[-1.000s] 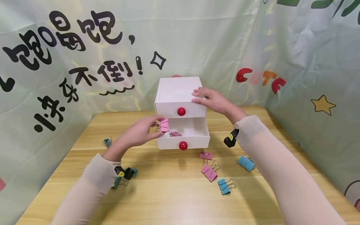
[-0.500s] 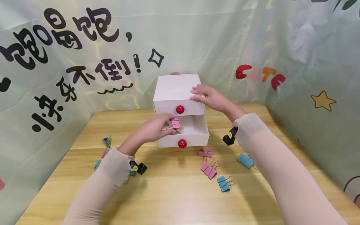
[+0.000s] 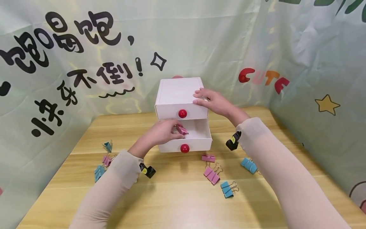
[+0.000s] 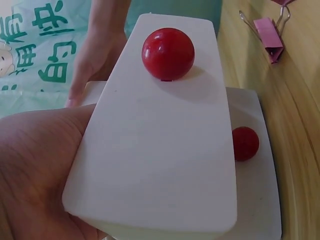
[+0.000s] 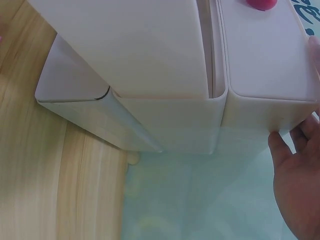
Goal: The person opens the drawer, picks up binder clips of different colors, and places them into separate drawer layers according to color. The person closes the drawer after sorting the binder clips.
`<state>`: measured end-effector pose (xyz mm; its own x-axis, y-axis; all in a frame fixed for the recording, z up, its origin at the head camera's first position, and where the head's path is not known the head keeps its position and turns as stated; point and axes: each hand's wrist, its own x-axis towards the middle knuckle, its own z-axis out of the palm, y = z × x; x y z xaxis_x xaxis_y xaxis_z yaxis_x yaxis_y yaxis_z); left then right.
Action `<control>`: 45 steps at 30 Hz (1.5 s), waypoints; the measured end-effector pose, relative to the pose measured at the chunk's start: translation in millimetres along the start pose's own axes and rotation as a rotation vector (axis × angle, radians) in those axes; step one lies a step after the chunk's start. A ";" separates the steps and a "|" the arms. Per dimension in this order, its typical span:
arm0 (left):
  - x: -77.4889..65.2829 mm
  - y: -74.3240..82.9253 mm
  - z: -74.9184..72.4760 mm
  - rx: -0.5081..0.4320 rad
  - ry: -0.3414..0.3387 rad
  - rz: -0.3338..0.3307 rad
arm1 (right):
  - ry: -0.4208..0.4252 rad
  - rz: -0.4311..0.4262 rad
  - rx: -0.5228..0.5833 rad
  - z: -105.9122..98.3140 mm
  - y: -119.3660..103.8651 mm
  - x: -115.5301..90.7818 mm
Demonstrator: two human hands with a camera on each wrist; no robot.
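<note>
A white desktop drawer box (image 3: 180, 90) with red knobs stands on the wooden table. One drawer (image 3: 200, 145) under the top one is pulled out. My left hand (image 3: 161, 131) reaches over its left side and pinches a pink binder clip (image 3: 181, 129) by the handle end, low inside the drawer. In the left wrist view that drawer's front (image 4: 160, 145) hides the fingers and the clip. My right hand (image 3: 215, 100) rests on the box's top right edge, fingers loosely extended; the right wrist view shows the same hand (image 5: 300, 175) touching the box.
Right of centre lie two pink binder clips (image 3: 212, 175) and two blue ones (image 3: 227, 190). Further left, blue clips (image 3: 99, 172) and a pink clip (image 3: 107, 160) lie beside my left sleeve. A printed cloth backdrop (image 3: 200, 38) stands behind the table.
My left hand has moved right and into the open drawer with the pink binder clip, which is now lower and tilted. The right hand stays on the box.
</note>
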<state>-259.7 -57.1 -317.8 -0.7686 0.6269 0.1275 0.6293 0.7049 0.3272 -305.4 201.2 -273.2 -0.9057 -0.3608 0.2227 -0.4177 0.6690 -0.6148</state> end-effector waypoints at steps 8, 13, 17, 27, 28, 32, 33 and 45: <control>-2.3 4.0 1.9 -0.048 -0.010 0.016 | 0.001 0.007 0.009 1.2 3.2 -0.7; -13.1 1.7 -1.2 -0.089 0.023 0.046 | -0.009 0.010 0.004 1.2 2.2 0.0; -26.8 -0.8 -4.8 -0.094 0.073 0.051 | -0.011 0.011 0.011 0.5 0.9 0.1; -54.0 -7.5 -1.9 -0.014 0.185 0.074 | -0.017 0.016 0.014 1.2 -1.1 -0.5; -55.8 -8.3 -1.7 -0.007 0.192 0.080 | -0.019 0.018 0.014 1.1 -0.9 -0.5; -60.3 -10.4 -5.9 0.004 0.207 0.084 | -0.015 0.012 0.016 0.6 1.5 0.1; -60.6 -11.6 -7.5 0.006 0.206 0.083 | -0.013 0.012 0.017 0.6 2.4 0.1; -89.1 -48.6 -30.8 -0.033 0.168 -0.045 | -0.019 0.005 0.004 0.3 1.4 -0.2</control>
<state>-225.3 -157.4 -316.2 -0.8059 0.5292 0.2656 0.5921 0.7178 0.3664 -305.8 201.9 -274.4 -0.9061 -0.3699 0.2052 -0.4129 0.6681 -0.6190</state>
